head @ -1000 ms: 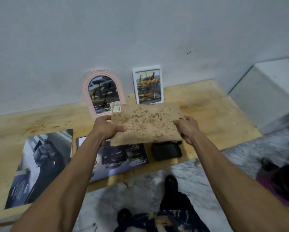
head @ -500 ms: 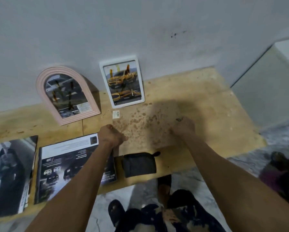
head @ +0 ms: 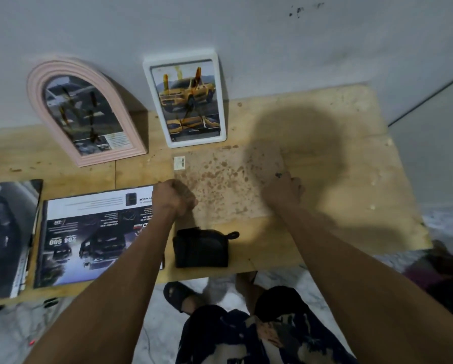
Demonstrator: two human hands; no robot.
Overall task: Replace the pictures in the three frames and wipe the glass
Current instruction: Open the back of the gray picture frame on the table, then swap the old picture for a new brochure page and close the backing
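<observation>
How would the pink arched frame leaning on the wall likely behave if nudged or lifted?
The pink arched frame stands tilted against the wall, resting on its narrow bottom edge, so a nudge would probably slide or tip it. It looks rigid, not floppy. Its front reflects like glass, so it is likely fragile if it falls onto the wooden table.
</observation>
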